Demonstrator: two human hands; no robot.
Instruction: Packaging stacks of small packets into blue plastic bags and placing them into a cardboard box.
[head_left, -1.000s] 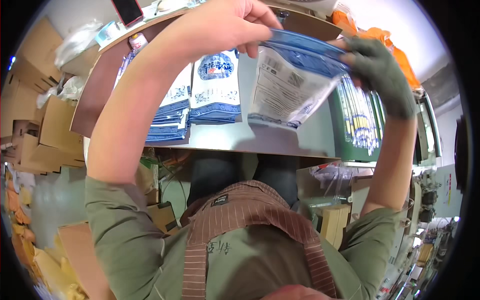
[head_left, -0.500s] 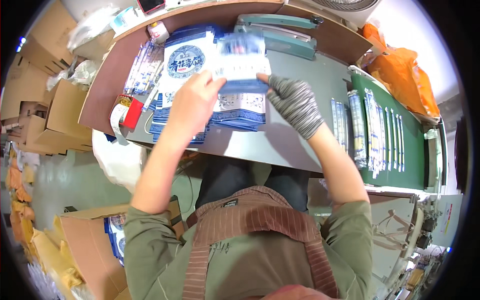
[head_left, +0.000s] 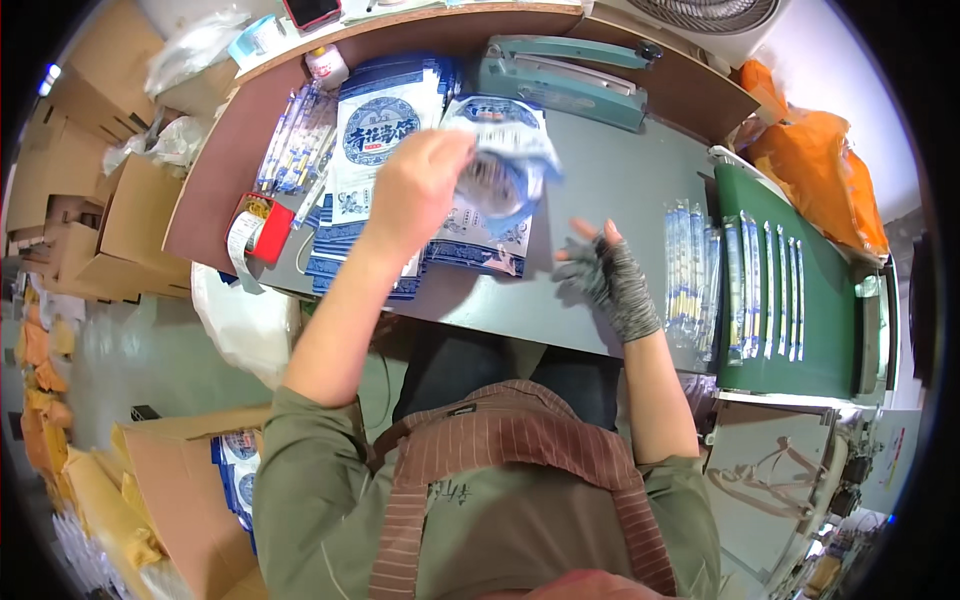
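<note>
Closed fingers of my left hand (head_left: 418, 180) pinch a blue-and-white printed packaging bag (head_left: 497, 180), lifted above the table and blurred by motion. Beneath it lies a stack of similar bags (head_left: 490, 240). Left of that, a second blue-and-white stack (head_left: 362, 125) is partly hidden by my left forearm. My right hand (head_left: 607, 275), in a grey fingerless glove, hovers over the grey tabletop with fingers apart and nothing in them. Slim wrapped packets (head_left: 688, 270) lie to its right.
A teal bag sealer (head_left: 565, 85) stands at the back. More slim packets sit in a row on a green board (head_left: 820, 310) at right. At left are a bundle of slim packets (head_left: 295, 140), a red box (head_left: 268, 230) and a white bottle (head_left: 325, 65).
My right hand has let go of the bag and drawn back toward me, its fingers spreading. The left hand keeps the bag, which now bends and swings.
</note>
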